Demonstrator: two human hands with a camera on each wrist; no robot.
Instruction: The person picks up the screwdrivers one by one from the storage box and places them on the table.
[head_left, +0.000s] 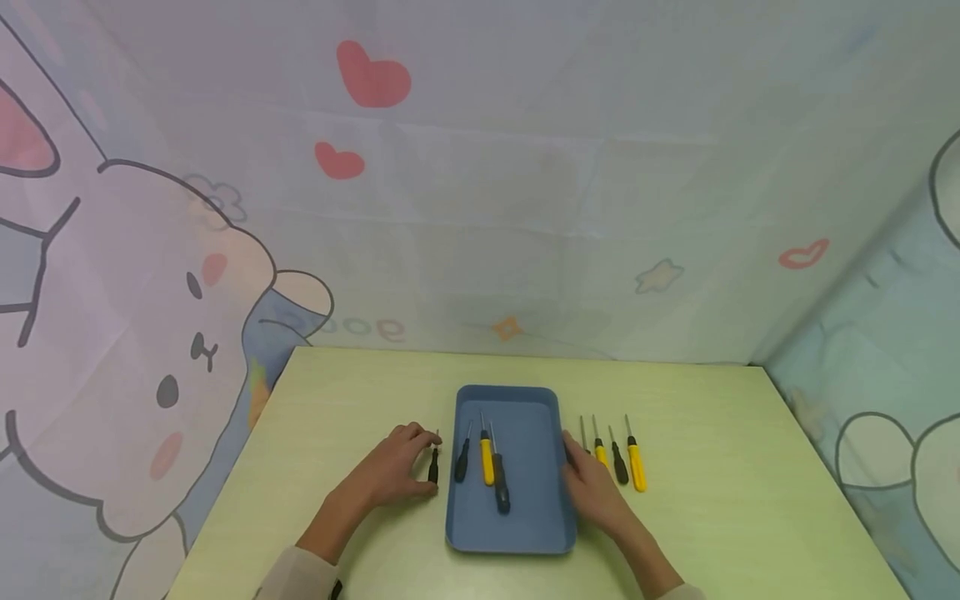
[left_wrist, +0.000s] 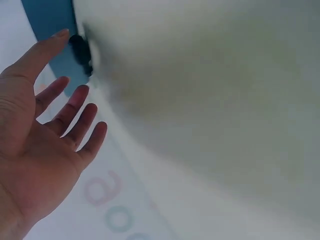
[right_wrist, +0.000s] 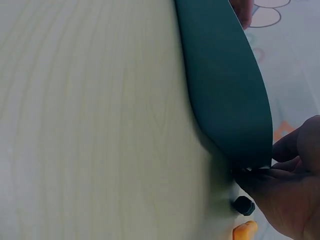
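Note:
A blue tray (head_left: 532,517) lies on the table with three screwdrivers in it: a small black-handled screwdriver (head_left: 462,460), a yellow-and-black screwdriver (head_left: 487,462) and a larger dark-handled screwdriver (head_left: 502,487). Just left of the tray is another black screwdriver (head_left: 432,468). My left hand (head_left: 393,467) spans it, thumb near the handle end and fingertips by the shaft. In the left wrist view those fingers are spread and relaxed, with the thumb beside the dark handle (left_wrist: 81,52). On the opposite side, my right hand (head_left: 596,492) grips the tray's right edge, thumb against its outer wall (right_wrist: 230,100).
Right of the tray, several screwdrivers stand in a row, among them a black one (head_left: 618,462) and a yellow-and-black one (head_left: 636,467); the right hand partly hides the nearest. The pale wooden table (head_left: 720,467) ends at a printed cloth backdrop (head_left: 487,250).

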